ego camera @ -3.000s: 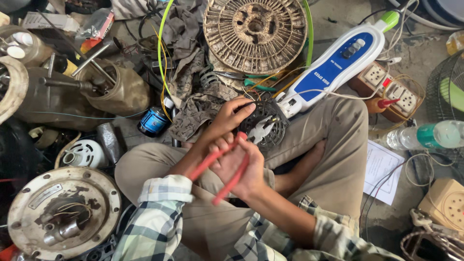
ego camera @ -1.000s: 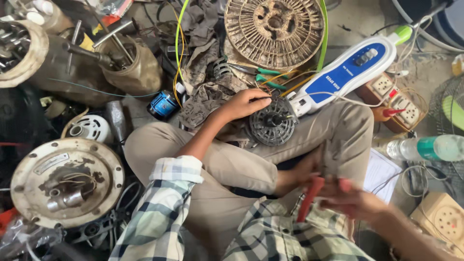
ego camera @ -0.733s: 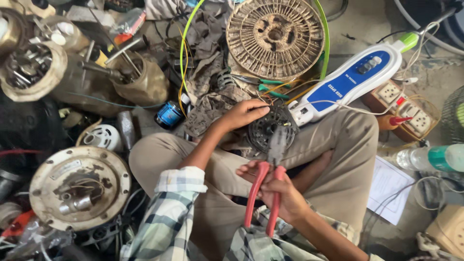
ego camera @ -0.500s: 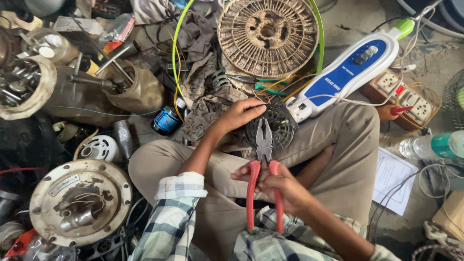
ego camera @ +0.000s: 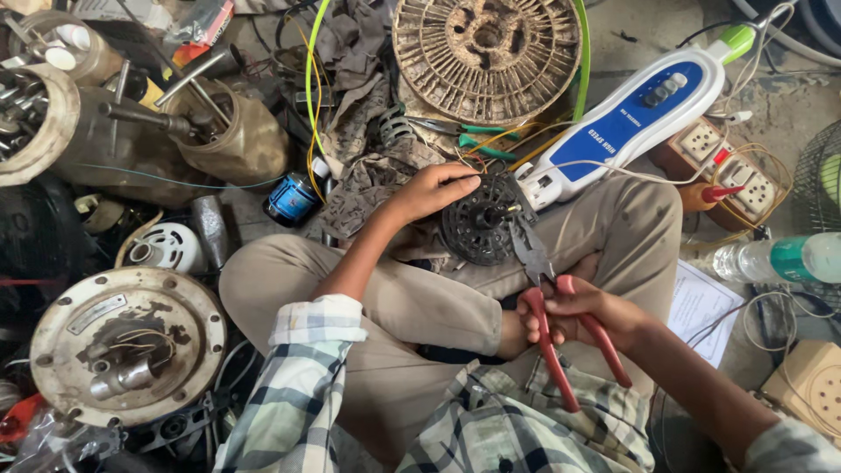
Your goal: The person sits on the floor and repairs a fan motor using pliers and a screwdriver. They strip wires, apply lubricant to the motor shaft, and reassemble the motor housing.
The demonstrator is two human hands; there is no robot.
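Pliers [ego camera: 561,324], gripped in the right hand [ego camera: 583,308], are angled up-left at the motor disc [ego camera: 484,219] pinched by left hand [ego camera: 429,188] fingers [ego camera: 460,180].

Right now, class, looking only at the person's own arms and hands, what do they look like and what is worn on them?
Both hands, left hand and right hand, are bare: no gloves, rings or watch visible. Each arm wears a white, grey and green checked cloth sleeve; the left checked sleeve is rolled near the elbow, and the right checked sleeve shows only at the frame's edge.
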